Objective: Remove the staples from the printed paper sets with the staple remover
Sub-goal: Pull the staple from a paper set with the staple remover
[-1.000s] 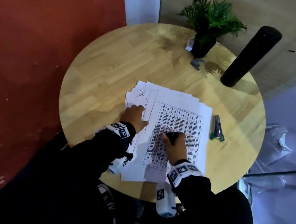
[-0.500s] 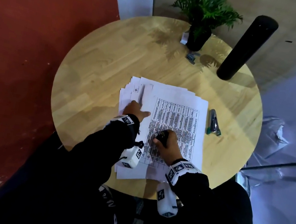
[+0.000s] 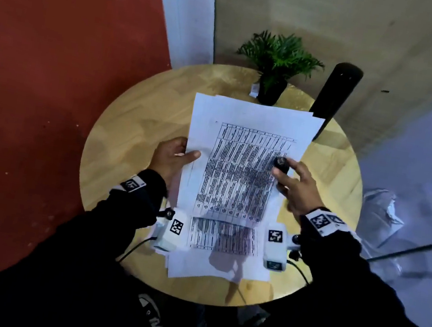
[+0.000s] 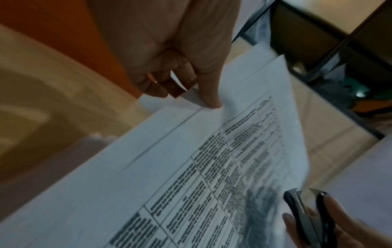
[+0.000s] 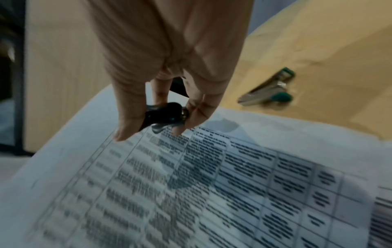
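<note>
White paper set [image 3: 239,167], printed with a dense table, held lifted above the round wooden surface [image 3: 130,127]. Left hand [image 3: 172,157] pinches the set's left edge, thumb on top and fingers beneath. Right hand [image 3: 294,187] grips the black staple remover [image 3: 281,164] between thumb and fingers, touching the set's right margin. More sheets [image 3: 218,268] lie flat on the surface below. A green-tipped stapler [image 5: 269,90] rests on the surface just beyond the set's right edge; a potted plant [image 3: 277,65] and a dark cylinder [image 3: 334,97] stand at the far rim.

No staple is discernible. Judged advice: locate the stapled corner, lay it flat or support it firmly, slide the remover's teeth under the staple, squeeze steadily to avoid tearing. The table text is too blurred to read; no brand is legible.
</note>
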